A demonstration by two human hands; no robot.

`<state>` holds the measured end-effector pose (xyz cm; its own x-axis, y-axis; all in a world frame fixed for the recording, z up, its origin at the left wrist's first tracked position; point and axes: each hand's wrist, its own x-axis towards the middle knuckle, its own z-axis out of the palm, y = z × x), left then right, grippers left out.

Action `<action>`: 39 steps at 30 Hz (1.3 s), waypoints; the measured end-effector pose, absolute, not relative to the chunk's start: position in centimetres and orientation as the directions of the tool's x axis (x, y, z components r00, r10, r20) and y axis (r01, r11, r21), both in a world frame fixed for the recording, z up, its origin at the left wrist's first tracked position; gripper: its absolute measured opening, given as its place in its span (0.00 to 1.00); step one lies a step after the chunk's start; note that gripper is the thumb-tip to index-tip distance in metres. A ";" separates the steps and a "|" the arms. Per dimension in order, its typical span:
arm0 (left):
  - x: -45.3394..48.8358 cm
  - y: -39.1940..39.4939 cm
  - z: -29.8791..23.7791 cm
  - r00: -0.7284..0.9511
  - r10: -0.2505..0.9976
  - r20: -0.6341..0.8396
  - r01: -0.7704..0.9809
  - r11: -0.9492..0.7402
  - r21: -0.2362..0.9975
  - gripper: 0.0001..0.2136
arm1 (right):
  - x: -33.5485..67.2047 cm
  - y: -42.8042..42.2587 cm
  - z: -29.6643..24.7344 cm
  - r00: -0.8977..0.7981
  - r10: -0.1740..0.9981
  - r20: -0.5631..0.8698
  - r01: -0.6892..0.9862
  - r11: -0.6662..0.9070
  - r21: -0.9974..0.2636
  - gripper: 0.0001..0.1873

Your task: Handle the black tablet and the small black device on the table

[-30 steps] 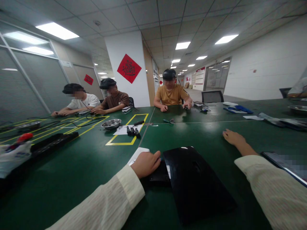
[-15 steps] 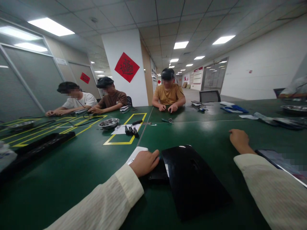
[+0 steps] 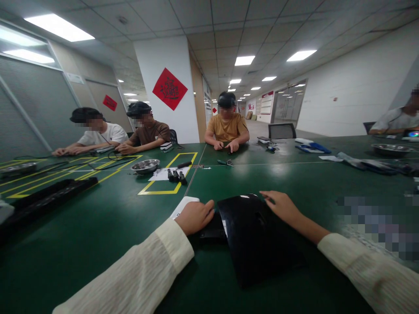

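Observation:
A glossy black panel [image 3: 258, 244] lies flat on the green table [image 3: 98, 244] in front of me. My right hand [image 3: 281, 207] rests on the panel's far right corner with its fingers stretched out, holding nothing. My left hand [image 3: 194, 216] is curled, knuckles up, on a small black device [image 3: 212, 232] at the panel's left edge. A white flat object [image 3: 183, 206] lies just beyond my left hand. Both my arms wear cream sleeves.
Three people sit across the table, hands on small parts. A steel bowl [image 3: 145, 166], white paper and small black parts [image 3: 175, 175] lie in a yellow taped box. A long black tray [image 3: 46, 198] lies at left. Another bowl [image 3: 391, 149] and a person are at far right.
My right hand has swung left from the bare table onto the panel's far corner. My left hand has stayed put. The view has shifted slightly.

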<state>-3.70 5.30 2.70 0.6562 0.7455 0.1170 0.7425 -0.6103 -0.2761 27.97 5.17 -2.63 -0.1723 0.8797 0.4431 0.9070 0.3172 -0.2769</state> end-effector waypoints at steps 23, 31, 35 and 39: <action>-3.9 6.2 2.3 0.281 0.921 0.271 0.958 -0.252 -0.135 0.22 | 11.4 -2.7 0.5 -0.772 0.542 0.332 0.579 0.815 0.015 0.20; -4.0 6.3 2.1 0.358 0.914 0.192 0.928 -0.325 -0.184 0.23 | 13.4 -4.8 5.9 -0.547 0.769 0.331 0.507 0.619 -0.600 0.13; -4.0 6.3 2.2 0.396 0.901 0.179 0.907 -0.354 -0.228 0.22 | 17.2 -1.8 8.8 -0.410 0.902 0.135 0.578 0.372 -0.726 0.17; -4.0 6.4 2.1 0.413 0.896 0.166 0.897 -0.368 -0.244 0.21 | 21.0 0.3 10.3 -0.248 0.965 0.087 0.731 0.245 -0.636 0.26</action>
